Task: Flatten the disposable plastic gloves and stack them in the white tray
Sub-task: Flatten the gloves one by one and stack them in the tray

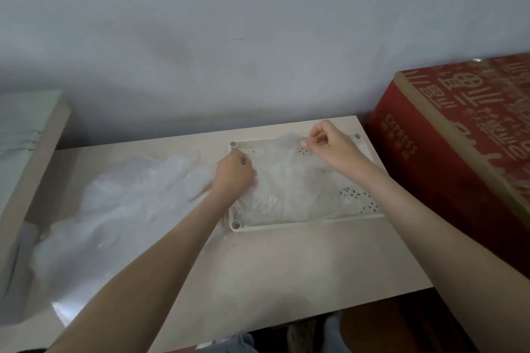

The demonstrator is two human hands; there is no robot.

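The left hand (233,173) and right hand (329,147) each pinch the glove (286,183) stretched between them over the tray (301,225); best hold it taut, lowering evenly so no crease sets.

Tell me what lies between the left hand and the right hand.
In the head view, a clear plastic glove spans between the left hand and the right hand, which both pinch it, over the white tray.
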